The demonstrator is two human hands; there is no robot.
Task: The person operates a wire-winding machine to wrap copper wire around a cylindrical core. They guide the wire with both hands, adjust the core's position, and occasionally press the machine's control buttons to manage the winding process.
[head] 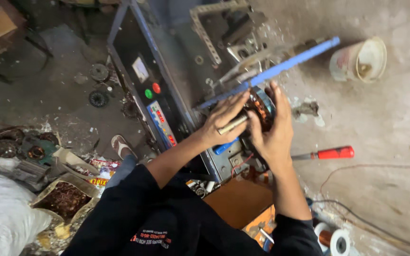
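Head view: both hands on copper-wound stator (261, 108) at winder, center. Left hand (224, 118) clamps metal rod (232, 124); right hand (274, 128) cups stator. Screwdriver (328, 153) at 3 o'clock. Seating coil; next needs steady alignment.

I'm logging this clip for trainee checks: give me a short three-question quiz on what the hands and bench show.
1. True or false: both hands touch the copper-wound stator.
2. Which hand holds the metal rod? A) left hand B) right hand
3. What colour is the handle of the screwdriver lying right of the hands?

Key: 1 true; 2 A; 3 red.
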